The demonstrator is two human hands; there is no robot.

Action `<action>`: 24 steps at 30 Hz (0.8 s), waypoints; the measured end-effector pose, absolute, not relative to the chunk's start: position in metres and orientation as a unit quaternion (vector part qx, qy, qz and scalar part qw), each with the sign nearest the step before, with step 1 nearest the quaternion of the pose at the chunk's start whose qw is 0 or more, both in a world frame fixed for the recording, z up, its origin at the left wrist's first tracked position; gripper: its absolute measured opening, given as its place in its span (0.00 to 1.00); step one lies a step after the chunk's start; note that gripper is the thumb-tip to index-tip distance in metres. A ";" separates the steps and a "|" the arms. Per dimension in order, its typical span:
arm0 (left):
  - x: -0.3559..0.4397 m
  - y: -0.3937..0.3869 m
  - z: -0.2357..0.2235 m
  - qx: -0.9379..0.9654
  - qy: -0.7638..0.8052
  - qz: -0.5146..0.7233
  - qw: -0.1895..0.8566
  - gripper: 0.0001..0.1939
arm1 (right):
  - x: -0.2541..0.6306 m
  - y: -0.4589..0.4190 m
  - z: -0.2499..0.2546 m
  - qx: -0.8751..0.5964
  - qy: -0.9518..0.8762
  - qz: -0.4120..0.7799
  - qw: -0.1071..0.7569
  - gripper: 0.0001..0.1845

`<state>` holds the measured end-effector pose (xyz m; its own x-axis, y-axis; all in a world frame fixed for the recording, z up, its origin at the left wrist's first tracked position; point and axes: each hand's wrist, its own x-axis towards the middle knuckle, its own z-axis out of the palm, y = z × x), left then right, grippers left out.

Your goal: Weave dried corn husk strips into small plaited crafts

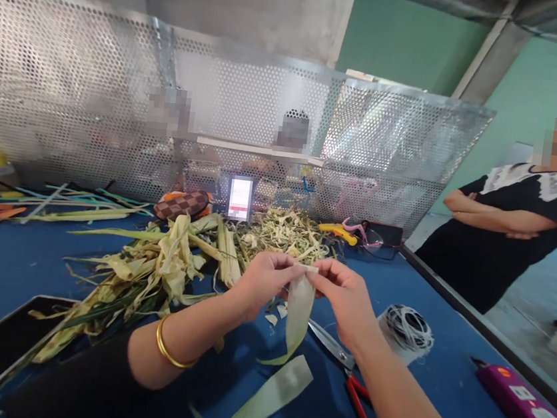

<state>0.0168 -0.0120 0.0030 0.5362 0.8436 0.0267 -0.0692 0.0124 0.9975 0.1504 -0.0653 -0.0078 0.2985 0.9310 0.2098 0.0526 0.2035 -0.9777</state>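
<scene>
My left hand [266, 281] and my right hand [342, 293] meet above the middle of the blue table, both closed in a pinch. Between them they hold the top edge of a pale corn husk [299, 315], which hangs down and curls at its lower tip. Another cut husk piece [264, 398] lies flat on the table just below. Beside my right hand rest red-handled scissors [342, 357], partly hidden under my right forearm. Small husk scraps [272, 318] lie under my hands.
Left of my hands spreads a heap of corn husks [171, 264]; behind is a pile of shreds [288, 237]. At right are a string roll [405, 331] and a purple device [521, 411]. A lit phone [240, 198] stands before a perforated metal screen [251, 92]. A person [517, 229] stands at right, arms crossed.
</scene>
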 end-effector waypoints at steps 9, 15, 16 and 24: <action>0.017 -0.013 -0.001 0.642 0.307 0.361 0.602 0.09 | 0.150 -0.066 -0.010 -0.534 -0.497 0.309 0.611 0.09; 0.019 -0.014 -0.002 0.635 0.301 0.373 0.606 0.11 | 0.153 -0.064 -0.011 -0.530 -0.490 0.321 0.613 0.09; 0.020 -0.014 -0.002 0.638 0.302 0.374 0.601 0.11 | 0.153 -0.064 -0.012 -0.531 -0.491 0.321 0.611 0.09; 0.020 -0.014 -0.005 0.659 0.291 0.388 0.575 0.10 | 0.151 -0.067 -0.011 -0.555 -0.543 0.245 0.580 0.10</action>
<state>0.0202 -0.0137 -0.0050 0.5289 0.8299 0.1776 -0.0630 -0.1703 0.9834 0.1506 -0.0665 -0.0108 0.2895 0.8874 0.3588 0.3182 0.2643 -0.9104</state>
